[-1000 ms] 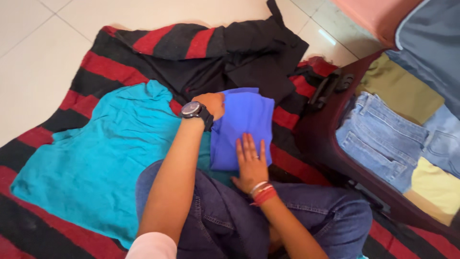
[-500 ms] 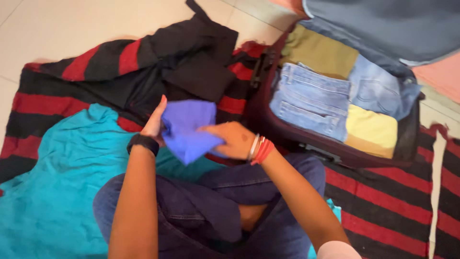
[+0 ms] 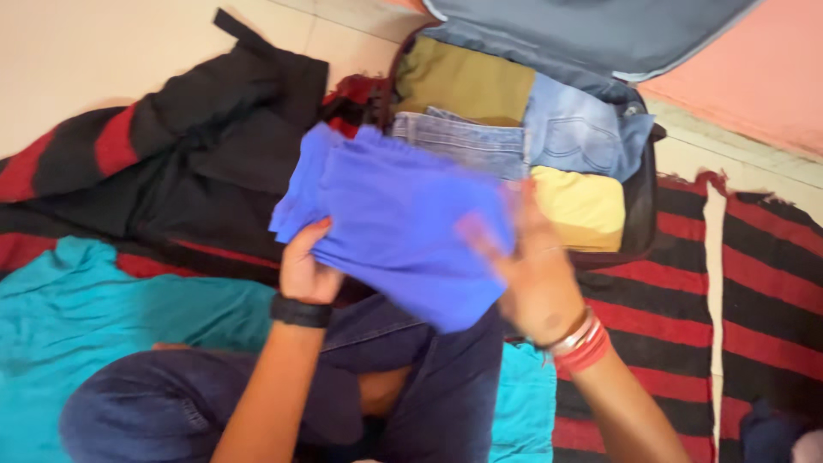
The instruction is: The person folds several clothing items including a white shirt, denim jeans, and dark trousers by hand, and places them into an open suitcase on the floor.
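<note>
- pale tiled floor point(image 3: 129, 51) spread with a red-and-black striped blanket point(image 3: 763, 283), where a seated person in dark jeans works.
- left hand point(image 3: 304, 270), a black watch at the wrist, grips the lower left edge of a folded blue garment point(image 3: 394, 214).
- right hand point(image 3: 531, 270), motion-blurred, red bangles at the wrist, is pressed flat to the garment's right side; fingers spread.
- blue garment is held up off the blanket, just in front of an open suitcase point(image 3: 639, 197).
- suitcase holds folded olive, denim and yellow clothes.
- black garment point(image 3: 214, 146) and teal garment point(image 3: 103, 326) lie at left.
</note>
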